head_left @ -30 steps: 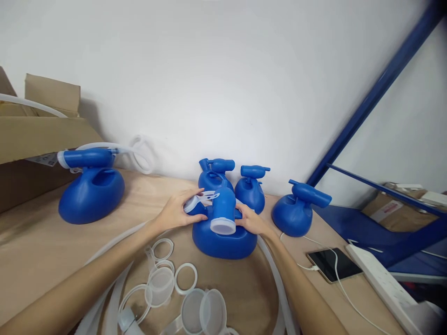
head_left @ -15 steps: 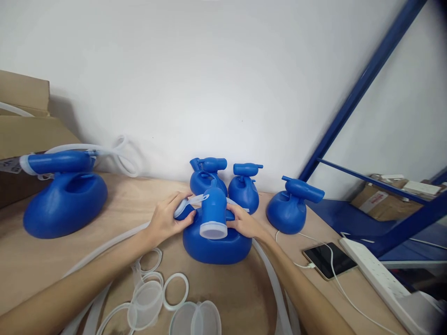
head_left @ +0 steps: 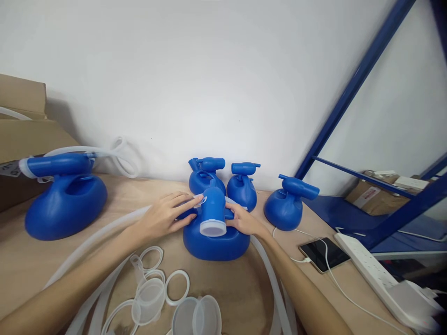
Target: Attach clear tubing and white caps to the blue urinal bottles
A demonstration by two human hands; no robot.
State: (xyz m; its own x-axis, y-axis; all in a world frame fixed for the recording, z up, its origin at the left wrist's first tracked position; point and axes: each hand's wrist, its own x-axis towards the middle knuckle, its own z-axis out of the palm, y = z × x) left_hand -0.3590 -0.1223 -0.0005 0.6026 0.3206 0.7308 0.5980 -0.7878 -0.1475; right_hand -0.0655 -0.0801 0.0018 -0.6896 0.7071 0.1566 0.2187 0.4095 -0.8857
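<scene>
A blue plastic urinal bottle (head_left: 216, 246) sits on the table in front of me. Its neck, with a whitish ring at the mouth (head_left: 213, 228), points toward me. My left hand (head_left: 171, 211) lies over the spout on the bottle's left side, fingers stretched toward the neck and thumb below. The white cap there is mostly hidden under it; the end of its strap (head_left: 199, 202) shows at the neck. On the right side, my right hand (head_left: 241, 219) grips the bottle by its handle area. A translucent hose (head_left: 267, 265) runs behind the bottle and down both sides.
Translucent lids (head_left: 207, 316) and white rings (head_left: 177, 287) lie nearest me. Several other blue urinal bottles (head_left: 286, 209) stand toward the wall, one at left with a hose. A cardboard box (head_left: 31, 135), a phone (head_left: 323, 253), a power strip (head_left: 366, 265) and a blue rack (head_left: 356, 93) surround them.
My left hand has slid forward and over the white cap, its fingers now stretched to the neck. The right hand keeps its grip. The view has shifted slightly.
</scene>
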